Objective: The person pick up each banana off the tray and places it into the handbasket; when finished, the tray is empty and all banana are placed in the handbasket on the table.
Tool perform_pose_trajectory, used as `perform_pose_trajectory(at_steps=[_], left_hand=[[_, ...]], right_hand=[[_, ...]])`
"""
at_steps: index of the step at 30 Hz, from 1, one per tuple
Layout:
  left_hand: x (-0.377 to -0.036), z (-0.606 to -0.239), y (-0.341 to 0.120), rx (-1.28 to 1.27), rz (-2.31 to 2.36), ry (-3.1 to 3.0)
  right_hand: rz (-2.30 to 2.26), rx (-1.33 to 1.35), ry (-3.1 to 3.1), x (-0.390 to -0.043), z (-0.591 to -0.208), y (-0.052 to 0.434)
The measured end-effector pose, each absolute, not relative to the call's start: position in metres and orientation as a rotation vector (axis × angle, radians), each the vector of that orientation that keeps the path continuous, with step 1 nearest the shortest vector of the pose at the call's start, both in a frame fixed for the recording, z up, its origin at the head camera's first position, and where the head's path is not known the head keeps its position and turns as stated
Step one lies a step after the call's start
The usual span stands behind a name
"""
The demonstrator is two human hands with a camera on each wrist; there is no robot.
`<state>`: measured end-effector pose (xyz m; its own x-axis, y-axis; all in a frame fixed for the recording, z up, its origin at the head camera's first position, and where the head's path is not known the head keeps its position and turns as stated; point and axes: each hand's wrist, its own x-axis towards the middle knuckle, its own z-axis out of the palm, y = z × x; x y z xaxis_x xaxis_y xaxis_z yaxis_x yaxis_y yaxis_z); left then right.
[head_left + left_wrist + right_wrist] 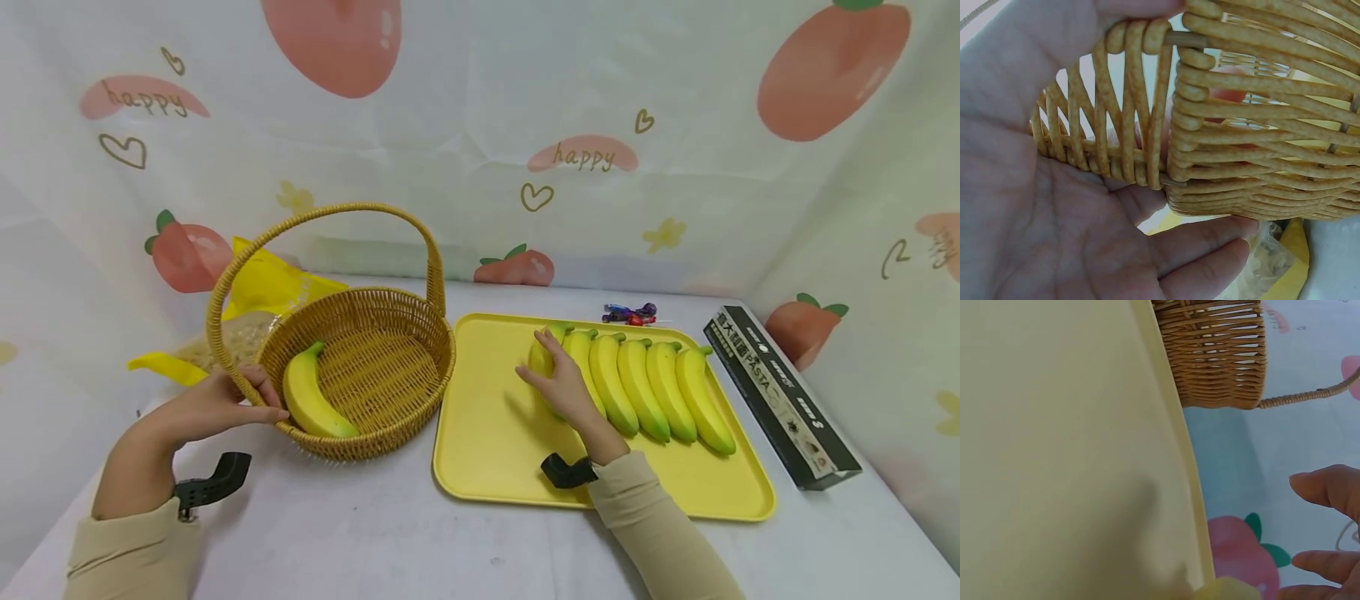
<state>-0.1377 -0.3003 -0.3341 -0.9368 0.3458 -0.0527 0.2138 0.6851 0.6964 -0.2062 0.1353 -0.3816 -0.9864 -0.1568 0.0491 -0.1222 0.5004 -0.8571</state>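
My left hand grips a wicker basket at its near left side, where the tall handle joins the rim. In the left wrist view the woven handle base lies between thumb and fingers. One yellow banana lies inside the basket, against its left wall. Several more bananas lie side by side on a yellow tray. Over the leftmost of them hovers my right hand, thumb and fingers spread, partly hiding that banana. In the right wrist view the fingertips hold nothing.
Behind the basket's left side lies a yellow-and-clear bag of pale pieces. Small wrapped candies lie beyond the tray's back edge. A black pasta box stands along the tray's right. A printed cloth hangs behind the table.
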Motion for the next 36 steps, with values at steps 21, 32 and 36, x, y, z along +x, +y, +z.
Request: perform_pose_trajectory(at_steps=[21,32,36], left_hand=[[-0.137,-0.336,-0.300,0.459,1.101,2.732],[-0.137,-0.337,-0.301,0.466,1.092,2.734],[-0.138,-0.337,-0.301,0.480,1.094,2.731]], right_hand=[[-1.369,-0.382,2.809,-0.207,-0.397,0.135],[-1.208,-0.357,2.777,-0.205,-0.401,0.133],[-1.241,-0.359,2.755,-0.205,-0.400,0.134]])
